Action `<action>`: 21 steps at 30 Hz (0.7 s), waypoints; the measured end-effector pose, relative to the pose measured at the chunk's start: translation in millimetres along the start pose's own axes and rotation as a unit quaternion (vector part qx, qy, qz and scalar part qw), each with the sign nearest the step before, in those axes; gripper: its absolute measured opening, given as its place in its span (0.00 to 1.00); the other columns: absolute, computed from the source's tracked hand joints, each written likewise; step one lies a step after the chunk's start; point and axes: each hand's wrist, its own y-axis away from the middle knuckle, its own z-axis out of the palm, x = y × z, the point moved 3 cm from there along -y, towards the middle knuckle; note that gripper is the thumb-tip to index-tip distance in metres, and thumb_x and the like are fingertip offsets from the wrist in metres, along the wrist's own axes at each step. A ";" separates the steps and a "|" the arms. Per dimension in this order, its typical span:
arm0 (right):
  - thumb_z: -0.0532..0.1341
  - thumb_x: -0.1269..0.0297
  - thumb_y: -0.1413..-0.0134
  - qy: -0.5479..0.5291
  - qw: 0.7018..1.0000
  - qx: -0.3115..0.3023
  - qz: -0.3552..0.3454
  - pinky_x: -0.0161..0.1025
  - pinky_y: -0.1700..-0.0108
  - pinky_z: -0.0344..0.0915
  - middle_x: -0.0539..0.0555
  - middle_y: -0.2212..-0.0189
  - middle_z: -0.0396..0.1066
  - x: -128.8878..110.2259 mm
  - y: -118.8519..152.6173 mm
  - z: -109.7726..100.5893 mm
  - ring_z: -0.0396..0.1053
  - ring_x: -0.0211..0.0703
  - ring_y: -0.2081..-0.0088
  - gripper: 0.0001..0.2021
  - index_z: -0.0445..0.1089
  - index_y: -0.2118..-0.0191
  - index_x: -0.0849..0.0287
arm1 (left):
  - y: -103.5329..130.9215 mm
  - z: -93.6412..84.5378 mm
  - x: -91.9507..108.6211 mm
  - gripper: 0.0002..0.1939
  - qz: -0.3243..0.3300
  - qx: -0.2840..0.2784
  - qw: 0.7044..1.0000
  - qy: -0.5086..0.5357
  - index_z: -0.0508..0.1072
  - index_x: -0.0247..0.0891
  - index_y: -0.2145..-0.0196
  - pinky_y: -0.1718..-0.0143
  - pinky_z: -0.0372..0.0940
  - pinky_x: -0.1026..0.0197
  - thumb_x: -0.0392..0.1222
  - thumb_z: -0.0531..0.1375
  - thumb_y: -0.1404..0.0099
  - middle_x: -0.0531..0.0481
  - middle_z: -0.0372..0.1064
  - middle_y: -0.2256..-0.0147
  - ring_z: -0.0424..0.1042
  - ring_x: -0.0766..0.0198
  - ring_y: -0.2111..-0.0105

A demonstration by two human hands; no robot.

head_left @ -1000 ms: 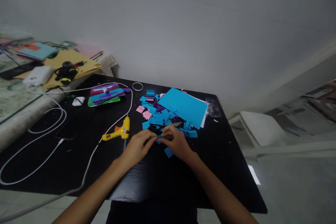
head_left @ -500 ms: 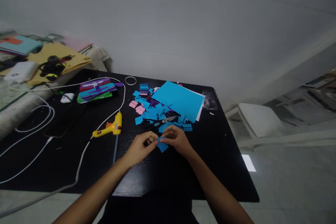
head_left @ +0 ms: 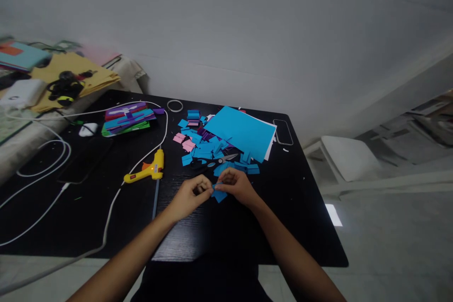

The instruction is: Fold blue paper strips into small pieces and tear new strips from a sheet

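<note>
A: What's at lower centre?
B: The left hand [head_left: 189, 197] and right hand [head_left: 241, 189] pinch a small blue paper piece [head_left: 220, 196] between their fingertips.
A: How does it look?
B: Plain blue, straight-edged, one corner pointing down the frame; fingers cover its upper part.
A: And beyond?
B: A yellow glue gun [head_left: 155, 166] lies left of centre. Mid-frame, black-handled scissors [head_left: 211, 164] lie against loose blue pieces [head_left: 204, 151].
A: Containers?
B: A white earbud case [head_left: 88, 130] at left, inside hidden. Farther, upper left, a black cable bundle [head_left: 65, 86] rests on yellow envelopes or sheets [head_left: 95, 74]; I can't tell which.
</note>
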 end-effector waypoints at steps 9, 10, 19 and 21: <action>0.81 0.56 0.64 0.021 1.000 0.008 0.000 0.38 0.63 0.71 0.48 0.71 0.77 1.9 0.9 1.2 0.75 0.39 0.69 0.20 0.74 0.67 0.57 | -1.8 -1.9 5.0 0.11 -0.002 0.013 0.999 0.029 0.74 0.38 0.63 0.71 0.58 0.65 0.47 0.66 0.38 0.58 0.62 0.75 0.62 0.68 0.75; 0.81 0.56 0.64 0.021 1.000 0.009 0.000 0.38 0.63 0.71 0.48 0.71 0.77 1.8 1.0 1.3 0.74 0.39 0.70 0.21 0.74 0.68 0.57 | -1.8 -1.7 5.4 0.11 -0.001 0.011 1.000 0.021 0.74 0.37 0.63 0.72 0.57 0.65 0.47 0.65 0.37 0.58 0.61 0.76 0.61 0.68 0.75; 0.80 0.53 0.63 0.034 0.999 0.005 -0.002 0.38 0.65 0.69 0.47 0.72 0.76 1.4 0.6 2.7 0.73 0.39 0.71 0.20 0.73 0.69 0.56 | -1.5 -2.4 4.1 0.11 0.011 0.009 1.000 -0.007 0.76 0.37 0.62 0.73 0.57 0.65 0.47 0.64 0.36 0.58 0.61 0.76 0.60 0.68 0.75; 0.80 0.53 0.62 0.037 0.999 0.005 -0.005 0.38 0.65 0.69 0.47 0.72 0.76 1.7 0.5 2.2 0.73 0.39 0.71 0.19 0.74 0.69 0.56 | -1.2 -2.5 3.6 0.11 0.010 0.009 1.000 -0.008 0.76 0.37 0.61 0.72 0.57 0.65 0.47 0.63 0.35 0.58 0.61 0.76 0.61 0.68 0.75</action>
